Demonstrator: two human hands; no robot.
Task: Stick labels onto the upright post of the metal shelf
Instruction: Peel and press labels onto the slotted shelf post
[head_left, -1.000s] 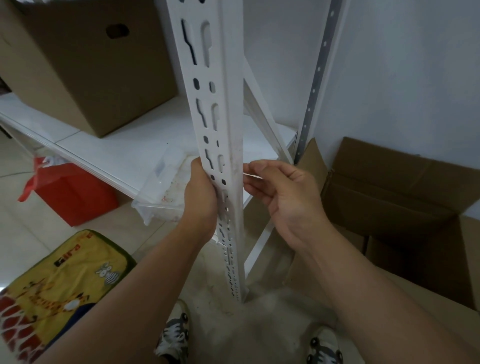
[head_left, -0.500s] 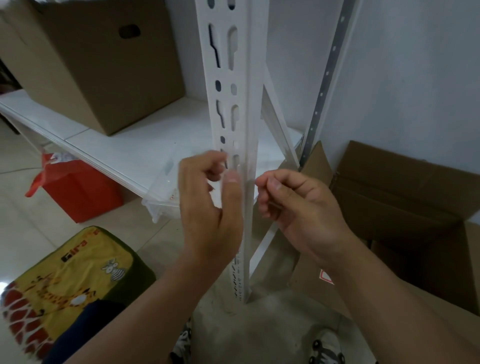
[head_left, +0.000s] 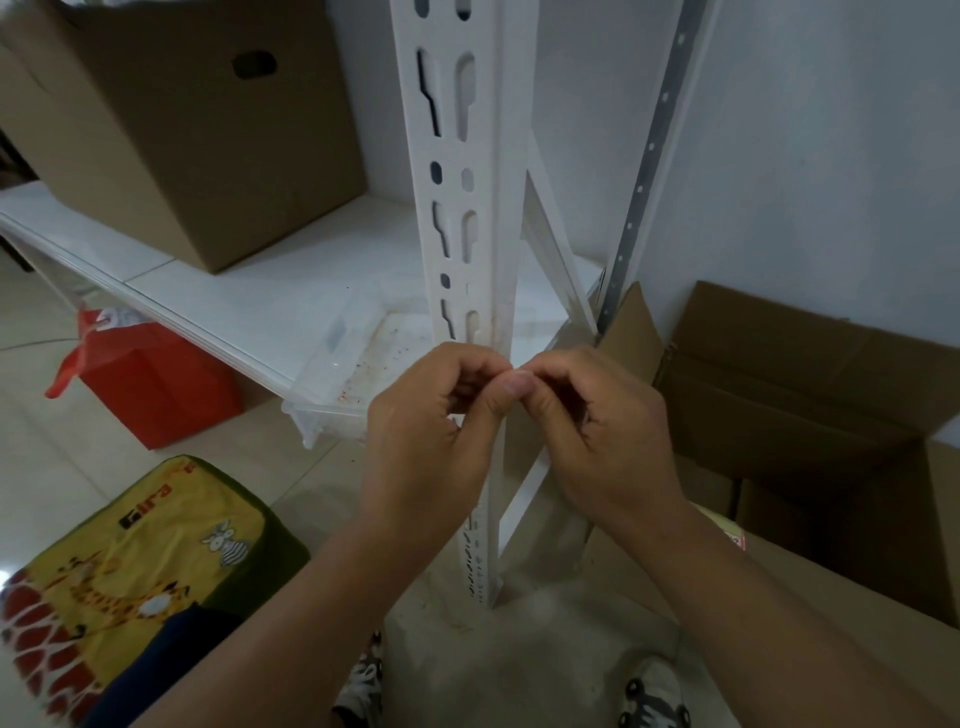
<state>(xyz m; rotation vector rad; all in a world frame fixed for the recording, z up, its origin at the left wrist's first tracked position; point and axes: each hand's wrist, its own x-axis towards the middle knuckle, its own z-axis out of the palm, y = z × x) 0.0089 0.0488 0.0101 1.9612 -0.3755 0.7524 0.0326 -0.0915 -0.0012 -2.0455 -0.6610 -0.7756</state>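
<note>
my left hand (head_left: 426, 441) and my right hand (head_left: 602, 431) meet fingertip to fingertip in front of the white slotted upright post (head_left: 462, 218), which rises from the floor toward twelve o'clock. both sets of fingers are curled in tight, pinching something small between thumbs and forefingers; i take it to be a label, but it is too thin and hidden for me to make out, so i cannot tell whether its backing is off. the post stands just behind my knuckles, with the white shelf board (head_left: 218, 291) at ten o'clock carrying a cardboard box (head_left: 171, 124), and an open carton (head_left: 810, 415) at three o'clock.

to do this well, i judge i should free one edge cleanly, keep the sticky face off my fingertips, line it up on the plain strip beside the slots, then press from one end to the other so it lies flat.
</note>
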